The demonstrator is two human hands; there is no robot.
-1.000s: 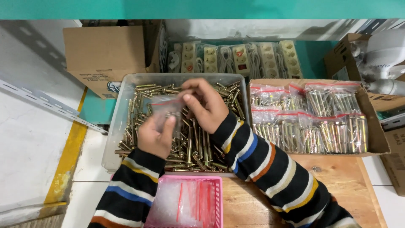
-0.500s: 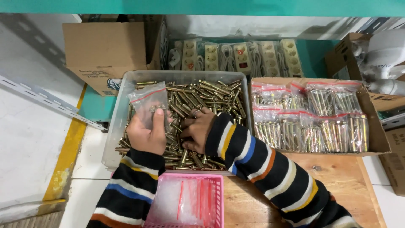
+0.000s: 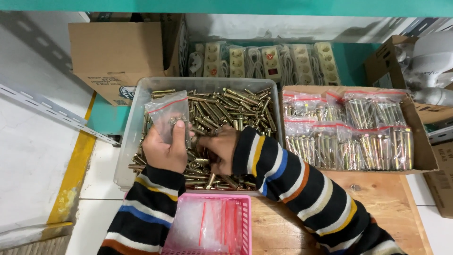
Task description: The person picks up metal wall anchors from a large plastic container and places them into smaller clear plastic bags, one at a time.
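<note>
Fingers of the left hand [image 3: 164, 150] are closed on a small clear zip bag [image 3: 168, 114] with a red seal strip, held upright over the nine o'clock side of the clear plastic bin [image 3: 133, 123]; a few bolts can be seen inside it. A second ago the right hand [image 3: 218, 148] was raised to the bag's mouth; since then it has been lowered into the heap of brass-coloured anchor bolts [image 3: 226, 107], fingers curled down among them, though whether any are gripped cannot be told. More bolts appear to be being gathered for the bag. At three o'clock of the bin, touching its wall, a cardboard tray [image 3: 421, 141] of filled bags is packed nearly full. At six o'clock a pink basket [image 3: 245, 222] of empty bags is set just beside the bin's near rim. Open room is found on the wooden tabletop [image 3: 382, 198] at four o'clock; the bin's walls crowd both wrists.
</note>
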